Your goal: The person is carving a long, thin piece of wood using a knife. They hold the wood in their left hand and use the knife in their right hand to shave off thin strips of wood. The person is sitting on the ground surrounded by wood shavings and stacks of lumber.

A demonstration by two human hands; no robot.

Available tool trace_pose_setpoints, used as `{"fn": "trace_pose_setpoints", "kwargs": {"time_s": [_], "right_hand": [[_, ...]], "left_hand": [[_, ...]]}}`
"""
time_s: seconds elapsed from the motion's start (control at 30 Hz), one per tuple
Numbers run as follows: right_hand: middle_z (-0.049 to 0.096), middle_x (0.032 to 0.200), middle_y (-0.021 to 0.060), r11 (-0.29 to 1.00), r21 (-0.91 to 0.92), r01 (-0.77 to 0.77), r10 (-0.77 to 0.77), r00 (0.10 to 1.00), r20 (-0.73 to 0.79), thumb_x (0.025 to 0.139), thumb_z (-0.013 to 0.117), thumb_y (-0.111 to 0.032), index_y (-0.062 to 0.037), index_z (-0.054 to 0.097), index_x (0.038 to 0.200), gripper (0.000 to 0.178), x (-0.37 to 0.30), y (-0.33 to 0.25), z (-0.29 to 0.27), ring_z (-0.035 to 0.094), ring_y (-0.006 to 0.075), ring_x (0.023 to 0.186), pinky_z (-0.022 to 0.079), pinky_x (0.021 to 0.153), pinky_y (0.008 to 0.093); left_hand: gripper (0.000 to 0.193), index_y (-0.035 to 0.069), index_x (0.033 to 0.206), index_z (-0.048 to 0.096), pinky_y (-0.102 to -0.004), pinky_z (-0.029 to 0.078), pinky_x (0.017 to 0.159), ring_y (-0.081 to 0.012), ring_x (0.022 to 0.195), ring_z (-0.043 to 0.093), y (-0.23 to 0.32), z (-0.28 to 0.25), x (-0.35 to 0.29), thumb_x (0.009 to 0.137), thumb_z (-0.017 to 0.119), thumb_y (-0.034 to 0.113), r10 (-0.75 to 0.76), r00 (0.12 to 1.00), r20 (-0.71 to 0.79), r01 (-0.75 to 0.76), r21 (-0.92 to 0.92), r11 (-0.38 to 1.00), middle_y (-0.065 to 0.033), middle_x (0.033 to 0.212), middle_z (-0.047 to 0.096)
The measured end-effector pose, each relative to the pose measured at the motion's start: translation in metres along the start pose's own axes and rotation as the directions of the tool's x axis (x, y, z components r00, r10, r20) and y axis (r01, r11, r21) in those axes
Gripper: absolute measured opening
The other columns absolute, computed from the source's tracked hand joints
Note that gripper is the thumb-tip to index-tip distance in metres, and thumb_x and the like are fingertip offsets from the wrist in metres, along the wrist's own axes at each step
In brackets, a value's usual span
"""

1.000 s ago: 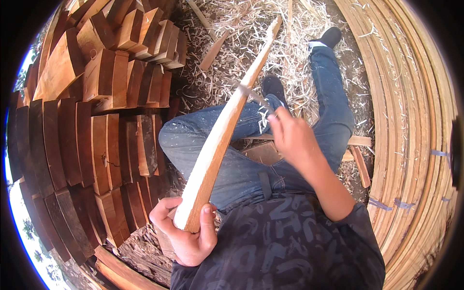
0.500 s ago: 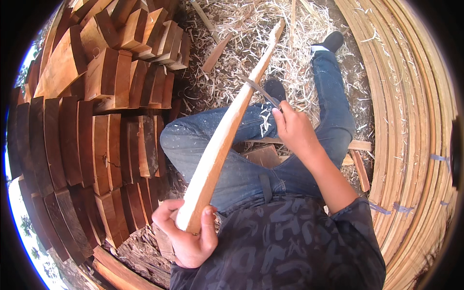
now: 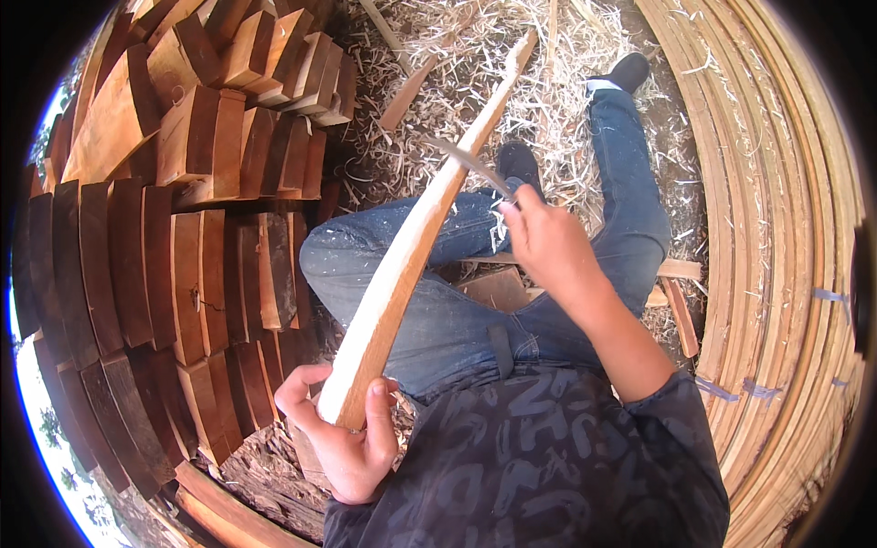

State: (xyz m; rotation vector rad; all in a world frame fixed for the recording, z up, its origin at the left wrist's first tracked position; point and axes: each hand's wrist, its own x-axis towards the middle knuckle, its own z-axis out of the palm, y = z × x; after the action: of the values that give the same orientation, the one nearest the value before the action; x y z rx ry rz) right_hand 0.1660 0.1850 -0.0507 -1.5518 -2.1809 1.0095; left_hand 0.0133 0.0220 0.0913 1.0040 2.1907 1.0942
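Observation:
A long, tapering piece of pale wood (image 3: 388, 288) slants from low left to the far middle, across my bent leg. Its wide near end sits in my left hand (image 3: 345, 438), with the thumb on one side and fingers on the other. My right hand (image 3: 553, 242) is closed around the handle of a knife (image 3: 470, 163), and the handle is mostly hidden by the fingers. The blade lies across the upper part of the wood, its tip reaching past the left edge. Whether the edge bites into the wood cannot be seen.
Stacked wooden blocks (image 3: 196, 283) rise on the left. Along the right lie long bundled wood strips (image 3: 740, 228) with pale ties. Curled shavings (image 3: 411, 173) cover the ground ahead, around my shoes (image 3: 628, 73). A short board (image 3: 493, 290) lies between my legs.
The near end of the wood and my left hand have shifted slightly left and up. My right hand has drawn the knife a little left and nearer along the wood.

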Motion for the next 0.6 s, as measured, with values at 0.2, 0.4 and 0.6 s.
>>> {"fn": "trace_pose_setpoints", "kwargs": {"time_s": [0.2, 0.4, 0.6], "right_hand": [[0.06, 0.06, 0.0201, 0.999, -0.001, 0.052, -0.052, 0.997, -0.052, 0.095, 0.049, -0.029, -0.0019, 0.047, 0.088, 0.028, 0.006, 0.008, 0.006, 0.062, 0.0394, 0.058, 0.049, 0.049, 0.0475], [0.059, 0.058, 0.0206, 0.999, -0.04, -0.01, 0.01, 1.0, -0.013, 0.095, 0.047, -0.029, -0.0021, 0.048, 0.088, 0.028, 0.011, 0.023, 0.01, 0.062, 0.0399, 0.058, 0.05, 0.05, 0.0479], [0.059, 0.058, 0.0209, 0.999, -0.003, 0.05, -0.05, 0.999, 0.008, 0.096, 0.046, -0.03, -0.003, 0.048, 0.087, 0.028, 0.002, 0.004, 0.003, 0.062, 0.039, 0.057, 0.049, 0.05, 0.049]], "left_hand": [[0.041, 0.006, 0.116, 0.028, -0.026, 0.051, 0.056, -0.0166, 0.066, 0.06, 0.003, -0.002, -0.005, 0.086, 0.055, -0.002, 0.041, 0.998, 0.038, -0.042, 0.032, 0.999, -0.0121, 0.094, 0.048], [0.04, 0.006, 0.116, 0.03, -0.026, 0.051, 0.058, -0.0162, 0.067, 0.061, 0.005, 0.0, -0.003, 0.086, 0.055, -0.002, -0.047, 0.999, 0.016, 0.047, -0.014, 0.999, -0.0117, 0.095, 0.048], [0.04, 0.006, 0.116, 0.03, -0.0249, 0.051, 0.056, -0.0154, 0.067, 0.061, 0.008, 0.002, -0.002, 0.086, 0.056, -0.001, -0.015, 1.0, 0.002, 0.015, -0.022, 1.0, -0.0107, 0.095, 0.046]]}}
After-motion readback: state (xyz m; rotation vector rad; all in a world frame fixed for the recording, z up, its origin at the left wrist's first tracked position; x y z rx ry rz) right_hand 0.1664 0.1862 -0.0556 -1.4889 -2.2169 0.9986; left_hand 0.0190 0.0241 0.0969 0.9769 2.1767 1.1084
